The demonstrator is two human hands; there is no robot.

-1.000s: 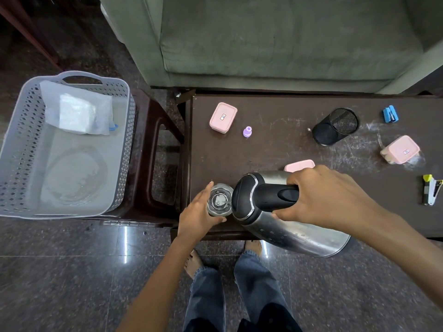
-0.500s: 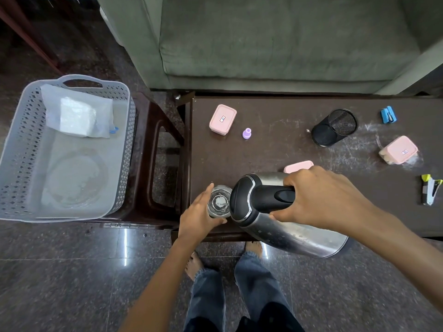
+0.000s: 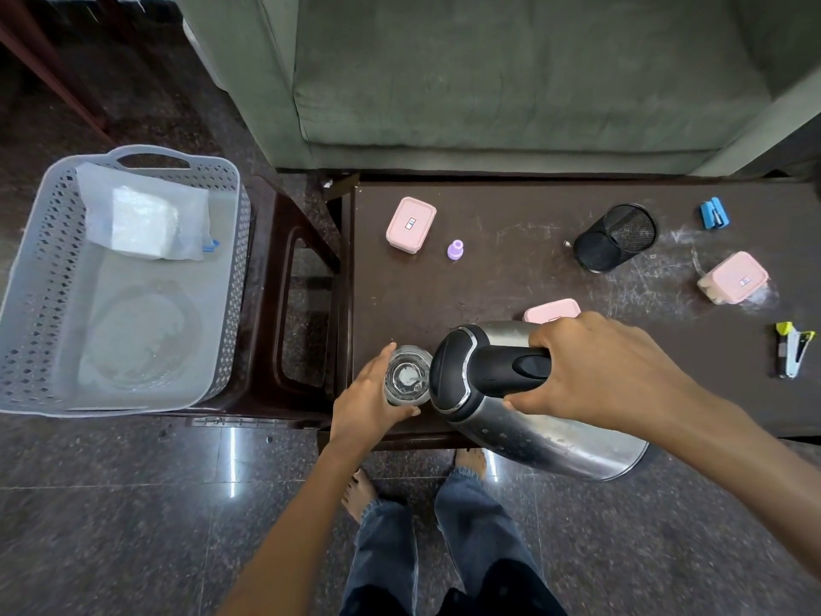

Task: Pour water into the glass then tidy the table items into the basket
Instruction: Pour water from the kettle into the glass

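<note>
A clear glass stands at the front left corner of the dark table, and my left hand is wrapped around its left side. My right hand grips the black handle of a steel kettle, tilted with its spout over the glass rim. Water shows inside the glass. On the table lie three pink boxes, a purple cap, a black mesh cup on its side, a blue sharpener and a stapler. The grey basket sits at the left.
The basket rests on a dark stool left of the table and holds a plastic bag and a clear dish. A green sofa stands behind the table. My legs and bare feet are below the table's front edge.
The kettle stays tipped over the glass with both hands in nearly the same grip. The water in the glass looks a little higher than before.
</note>
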